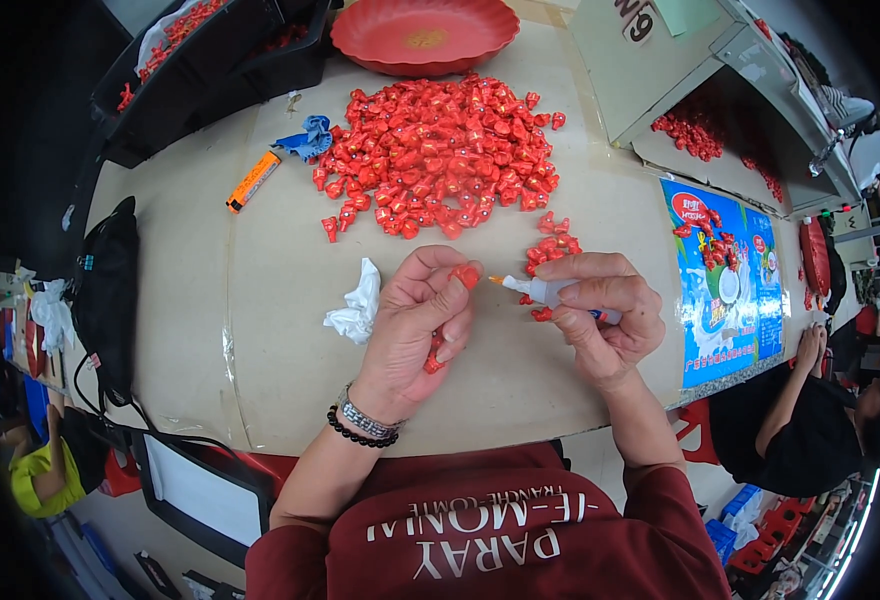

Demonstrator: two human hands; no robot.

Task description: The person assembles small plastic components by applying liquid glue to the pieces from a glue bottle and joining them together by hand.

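Observation:
My left hand point(415, 325) pinches a small shiny red piece point(466, 275) between thumb and forefinger. More red pieces point(434, 356) show under its curled lower fingers. In my right hand point(610, 310) is a small glue bottle point(552, 291) with a white neck and a thin orange tip. That tip points left at the pinched piece, a short gap away from it. Beyond both hands lies a big heap of like red pieces point(435, 150). A smaller cluster of them point(550, 245) sits just past my right hand, partly hidden by it.
A red scalloped plate point(425, 35) stands behind the heap. Left of it are black bins point(180, 80), a blue crumpled scrap point(306, 138) and an orange utility knife point(253, 182). Crumpled white tissue point(357, 303) lies by my left hand. A blue printed sheet point(710, 310) lies right.

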